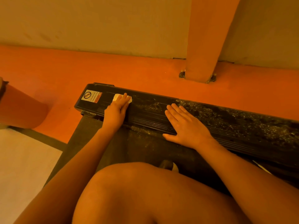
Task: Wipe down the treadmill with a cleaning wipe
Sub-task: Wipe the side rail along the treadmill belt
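The treadmill's black ribbed side rail (148, 110) runs from upper left to right, dusty with white specks toward the right. My left hand (117, 109) presses a small white cleaning wipe (116, 97) flat on the rail near its left end, beside a warning sticker (91, 96). Straight fingers cover most of the wipe. My right hand (184, 125) lies flat and spread on the rail further right, holding nothing. The dark treadmill belt (142, 149) lies below the rail, under my forearms.
My bare knee (137, 191) fills the foreground, with a shoe tip (168, 164) beyond it. An orange floor (145, 70) surrounds the treadmill. An orange bolted post (205, 46) stands behind the rail at right. Another person's leg (19, 107) is at left.
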The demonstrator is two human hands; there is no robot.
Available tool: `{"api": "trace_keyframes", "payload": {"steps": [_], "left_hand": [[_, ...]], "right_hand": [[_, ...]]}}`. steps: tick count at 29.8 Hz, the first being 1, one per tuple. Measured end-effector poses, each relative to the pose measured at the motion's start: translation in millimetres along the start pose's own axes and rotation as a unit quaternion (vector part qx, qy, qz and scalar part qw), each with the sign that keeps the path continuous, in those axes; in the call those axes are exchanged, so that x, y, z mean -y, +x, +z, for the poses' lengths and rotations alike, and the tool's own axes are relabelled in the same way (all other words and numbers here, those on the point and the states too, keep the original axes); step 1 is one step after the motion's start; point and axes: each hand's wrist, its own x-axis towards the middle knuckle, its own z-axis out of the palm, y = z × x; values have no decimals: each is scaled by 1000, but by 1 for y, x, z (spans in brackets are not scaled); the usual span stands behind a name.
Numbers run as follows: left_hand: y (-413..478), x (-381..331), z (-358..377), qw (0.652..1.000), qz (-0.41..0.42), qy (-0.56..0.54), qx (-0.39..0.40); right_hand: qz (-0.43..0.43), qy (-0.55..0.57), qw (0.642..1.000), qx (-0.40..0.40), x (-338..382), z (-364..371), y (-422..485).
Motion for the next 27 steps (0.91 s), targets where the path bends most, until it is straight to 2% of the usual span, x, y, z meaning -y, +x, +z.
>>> {"api": "trace_keyframes", "payload": {"steps": [4, 10, 16, 19, 23, 27], "left_hand": [[17, -10, 1, 1000, -11, 17, 19], [-40, -1, 3, 1000, 19, 15, 16], [3, -25, 2, 999, -6, 31, 38], [-6, -26, -3, 997, 1, 53, 57], [-34, -14, -6, 998, 22, 37, 35], [-13, -18, -2, 998, 29, 44, 38]], "right_hand": [[1, -4, 1000, 2, 0, -1, -1], [1, -3, 1000, 2, 0, -2, -1], [5, -1, 1000, 3, 0, -1, -1], [5, 5, 1000, 3, 0, -2, -1], [4, 4, 1000, 0, 0, -1, 0], [3, 1, 1000, 4, 0, -1, 0]]}}
